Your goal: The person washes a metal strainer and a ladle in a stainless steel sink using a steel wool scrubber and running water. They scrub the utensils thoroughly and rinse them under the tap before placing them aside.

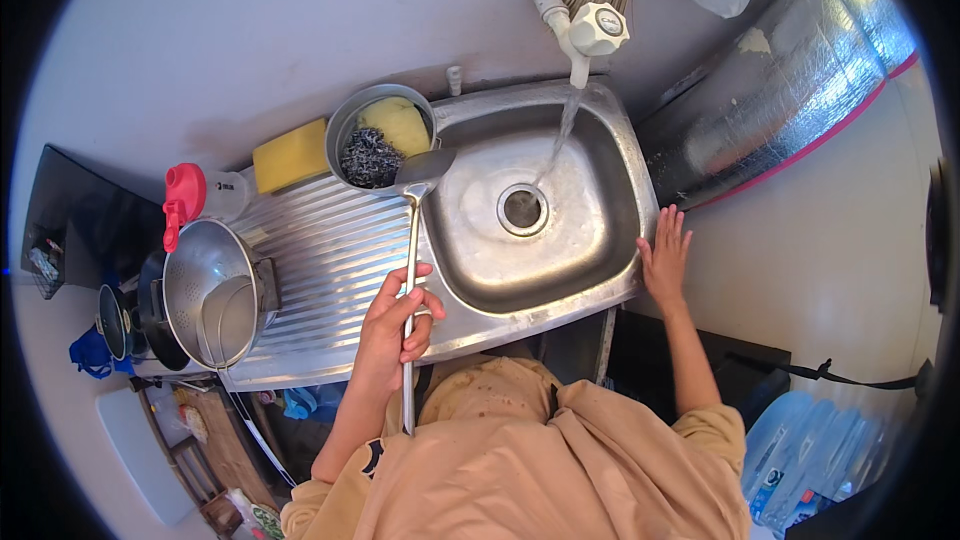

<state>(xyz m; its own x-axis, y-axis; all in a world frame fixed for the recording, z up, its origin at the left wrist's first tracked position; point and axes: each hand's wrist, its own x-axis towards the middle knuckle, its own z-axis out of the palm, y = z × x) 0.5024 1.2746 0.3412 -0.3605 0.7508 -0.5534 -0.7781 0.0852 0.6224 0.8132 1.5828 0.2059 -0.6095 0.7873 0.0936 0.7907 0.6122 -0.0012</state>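
Observation:
My left hand [397,322] grips the handle of a long metal spatula [412,240]; its blade lies over the right rim of a round metal pot [334,109]. Inside that pot are a yellowish sponge [394,124] and a dark, curly scouring pad [369,157]. Fingers spread, my right hand [664,259] is at the right edge of the stainless steel sink [480,270] and holds nothing. Water runs from a white plastic faucet [579,52] into the basin, by the drain [523,208].
On the ribbed drainboard [315,270] stand a metal colander [180,262] with a strainer [229,319], a clear shaker bottle with a pink lid [184,191], and a yellow block [290,155]. Foil insulation [787,75] lines the wall at right. Plastic bottles [802,450] are at lower right.

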